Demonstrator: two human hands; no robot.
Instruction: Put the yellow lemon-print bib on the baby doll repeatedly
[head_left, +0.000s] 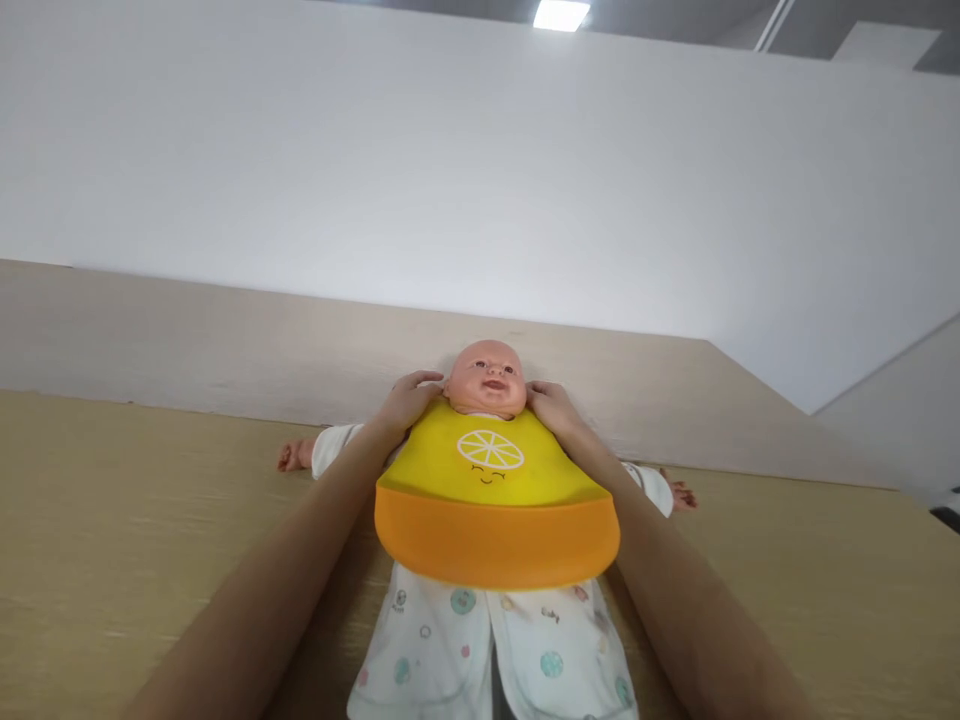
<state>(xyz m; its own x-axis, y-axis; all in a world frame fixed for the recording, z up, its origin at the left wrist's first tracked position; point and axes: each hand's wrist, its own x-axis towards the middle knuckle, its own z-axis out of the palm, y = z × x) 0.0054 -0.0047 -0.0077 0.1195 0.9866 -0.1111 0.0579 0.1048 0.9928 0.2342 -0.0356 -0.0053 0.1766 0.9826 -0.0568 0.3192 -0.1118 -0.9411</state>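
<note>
A baby doll (487, 368) lies on its back, its arms spread to both sides. Over its chest is a yellow bib (491, 460) with a white citrus slice and a smiling face, and an orange catch pocket (499, 540) along the bottom. Beside the doll's neck on the left, my left hand (411, 400) is closed at the bib's upper edge. My right hand (553, 405) grips the opposite upper edge, next to the doll's cheek. The fingertips and the bib's neck straps are partly hidden behind the neck. White patterned clothing (442, 640) covers the doll's body and legs.
The doll rests on a light wooden tabletop (150, 540). A low pale wooden panel (225, 345) rises just behind its head, with a white wall (375, 170) beyond. At the far right edge is a dark object (946, 518), cut off by the frame.
</note>
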